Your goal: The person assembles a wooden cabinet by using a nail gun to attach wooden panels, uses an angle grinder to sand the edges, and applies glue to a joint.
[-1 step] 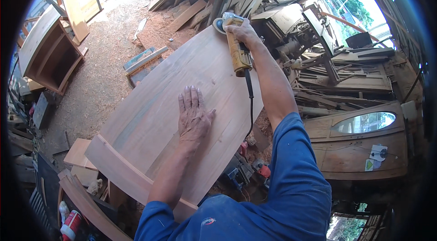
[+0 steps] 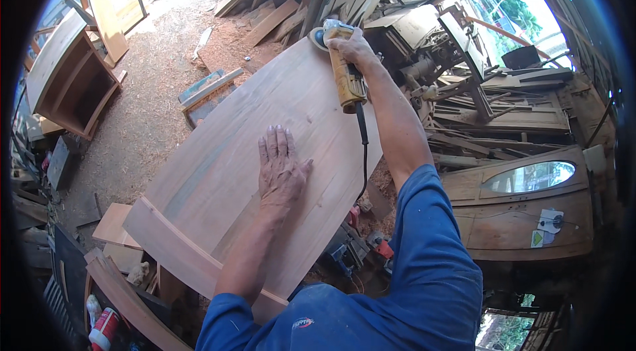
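Observation:
A wide pale wooden panel lies in front of me, with a raised strip across its near end. My right hand grips a yellow angle grinder by its front part. The grinder's round disc is at the panel's far end, and a black cord hangs from its back. My left hand rests on the panel's middle, palm down and fingers stretched out, holding nothing. The disc's underside is hidden, so I cannot tell how firmly it touches the wood.
At the far left stands an open wooden cabinet. Stacked scrap boards fill the right side, above a wooden door with an oval glass. A red and white bottle is at the lower left. Shavings cover the floor.

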Demonstrator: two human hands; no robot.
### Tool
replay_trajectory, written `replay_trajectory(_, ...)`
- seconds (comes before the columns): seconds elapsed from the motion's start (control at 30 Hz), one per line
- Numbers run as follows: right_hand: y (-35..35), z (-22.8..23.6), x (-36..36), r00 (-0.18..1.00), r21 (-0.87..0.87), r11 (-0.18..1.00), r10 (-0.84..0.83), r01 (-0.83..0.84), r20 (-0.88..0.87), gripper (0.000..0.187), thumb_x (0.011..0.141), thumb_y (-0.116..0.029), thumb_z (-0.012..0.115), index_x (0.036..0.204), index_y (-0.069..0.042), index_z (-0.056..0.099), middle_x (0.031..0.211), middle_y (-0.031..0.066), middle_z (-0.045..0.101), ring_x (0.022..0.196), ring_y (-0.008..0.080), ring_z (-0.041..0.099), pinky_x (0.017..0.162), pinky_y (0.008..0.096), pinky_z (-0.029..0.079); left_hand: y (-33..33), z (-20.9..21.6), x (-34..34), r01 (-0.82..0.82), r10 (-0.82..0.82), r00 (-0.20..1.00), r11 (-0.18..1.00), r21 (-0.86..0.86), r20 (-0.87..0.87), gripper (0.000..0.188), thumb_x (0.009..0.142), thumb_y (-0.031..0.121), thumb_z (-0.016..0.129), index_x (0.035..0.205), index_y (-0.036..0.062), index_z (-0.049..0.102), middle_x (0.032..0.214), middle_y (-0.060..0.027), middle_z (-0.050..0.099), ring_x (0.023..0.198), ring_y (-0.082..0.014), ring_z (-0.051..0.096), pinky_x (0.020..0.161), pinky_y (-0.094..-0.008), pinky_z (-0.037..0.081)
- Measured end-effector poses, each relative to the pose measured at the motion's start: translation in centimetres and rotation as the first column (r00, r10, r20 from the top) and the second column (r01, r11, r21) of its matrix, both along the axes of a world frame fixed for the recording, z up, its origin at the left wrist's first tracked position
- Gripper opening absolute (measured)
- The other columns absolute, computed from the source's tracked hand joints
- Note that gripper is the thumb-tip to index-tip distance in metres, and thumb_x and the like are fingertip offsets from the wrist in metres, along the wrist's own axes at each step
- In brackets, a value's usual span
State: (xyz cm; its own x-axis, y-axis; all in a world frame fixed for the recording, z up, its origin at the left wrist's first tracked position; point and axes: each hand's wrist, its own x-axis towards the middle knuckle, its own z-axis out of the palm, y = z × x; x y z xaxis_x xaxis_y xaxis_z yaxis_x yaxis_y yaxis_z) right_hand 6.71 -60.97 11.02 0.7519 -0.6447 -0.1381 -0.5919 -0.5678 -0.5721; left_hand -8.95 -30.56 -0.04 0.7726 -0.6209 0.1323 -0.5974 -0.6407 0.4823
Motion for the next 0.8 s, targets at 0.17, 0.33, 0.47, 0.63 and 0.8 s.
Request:
replay_trajectory(0.17, 0.5, 0.2, -2.4, 0.999, -0.041, 0.999, -0.005, 0.003, -0.041, 0.097, 0.072, -0.042, 0.083, 0.141, 0.007, 0.036, 0.128, 0.0250, 0.060, 0.115, 0.0327, 0.064, 0.094, 0.0388, 0.054, 0.1, -0.3, 0.0, 0.009, -0.009, 1.000, 1.000, -0.021, -0.012, 0.083, 0.096, 0.045, 0.059, 0.153, -0.0090, 0.032, 0.162, -0.0254, 0.028, 0.155, -0.0385, 0.016, 0.127, -0.0519, 0.009)
replay_trajectory(0.33, 1.6, 0.3, -4.0, 0.998, 0.016, 0.999, -0.050, 0.051, -0.027, 0.099, 0.074, -0.042, 0.082, 0.144, 0.005, 0.032, 0.129, 0.0244, 0.060, 0.116, 0.0332, 0.064, 0.097, 0.0388, 0.052, 0.1, -0.7, 0.2, 0.003, -0.002, 1.000, 1.000, -0.026, 0.018, 0.083, 0.096, 0.045, 0.059, 0.153, -0.0100, 0.031, 0.161, -0.0267, 0.029, 0.155, -0.0384, 0.017, 0.126, -0.0527, 0.009)
replay_trajectory(0.47, 0.0, 0.1, -6.3, 0.995, 0.008, 0.996, -0.093, 0.093, -0.035, 0.096, 0.074, -0.042, 0.083, 0.143, 0.004, 0.033, 0.129, 0.0244, 0.060, 0.116, 0.0338, 0.063, 0.099, 0.0396, 0.052, -0.1, -0.5, 0.0, 0.026, -0.025, 0.999, 0.999, -0.030, 0.026, 0.084, 0.096, 0.045, 0.059, 0.153, -0.0104, 0.030, 0.161, -0.0271, 0.029, 0.155, -0.0389, 0.017, 0.126, -0.0530, 0.008)
replay_trajectory(0.63, 1.1, 0.4, -9.4, 0.997, -0.064, 0.995, -0.072, 0.071, -0.020, 0.093, 0.075, -0.042, 0.082, 0.142, 0.003, 0.034, 0.129, 0.0252, 0.060, 0.117, 0.0352, 0.063, 0.099, 0.0408, 0.051, 0.0, -1.0, 0.2, 0.011, -0.011, 0.999, 1.000, -0.006, 0.032, 0.087, 0.096, 0.046, 0.058, 0.153, -0.0111, 0.028, 0.162, -0.0275, 0.027, 0.155, -0.0389, 0.015, 0.126, -0.0533, 0.008)
replay_trajectory(0.8, -0.1, 0.8, -12.1, 0.991, -0.006, 0.991, -0.131, 0.131, -0.021, 0.092, 0.076, -0.042, 0.081, 0.142, 0.003, 0.034, 0.130, 0.0275, 0.060, 0.120, 0.0377, 0.062, 0.100, 0.0428, 0.050, -0.3, -0.7, 0.0, 0.021, -0.024, 0.998, 0.998, 0.051, 0.053, 0.087, 0.097, 0.049, 0.056, 0.154, -0.0108, 0.027, 0.162, -0.0270, 0.026, 0.155, -0.0386, 0.015, 0.126, -0.0528, 0.008)
